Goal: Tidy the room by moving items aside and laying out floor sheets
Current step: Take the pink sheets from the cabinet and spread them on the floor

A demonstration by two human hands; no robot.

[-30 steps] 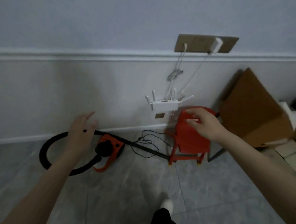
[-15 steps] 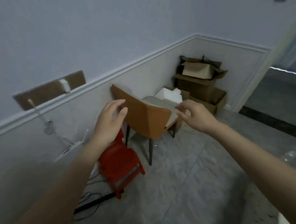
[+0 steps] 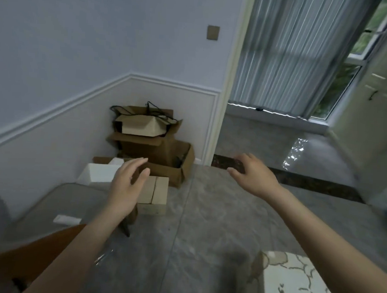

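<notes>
Hands hang empty over the grey tiled floor (image 3: pixel 206 215): the left hand (image 3: pixel 126 187) has its fingers (image 3: pixel 134 164) loosely spread and slightly bent, and the right hand (image 3: pixel 252 174) reaches forward with fingers relaxed and apart, neither touching anything. Stacked cardboard boxes (image 3: pixel 152 143) fill the corner, with white foam blocks (image 3: pixel 98 172) and a pale small box (image 3: pixel 154 195) just beside them. An orange chair (image 3: pixel 23 253) sits at lower left. A patterned floor sheet (image 3: pixel 297 286) lies at lower right, near the right forearm.
</notes>
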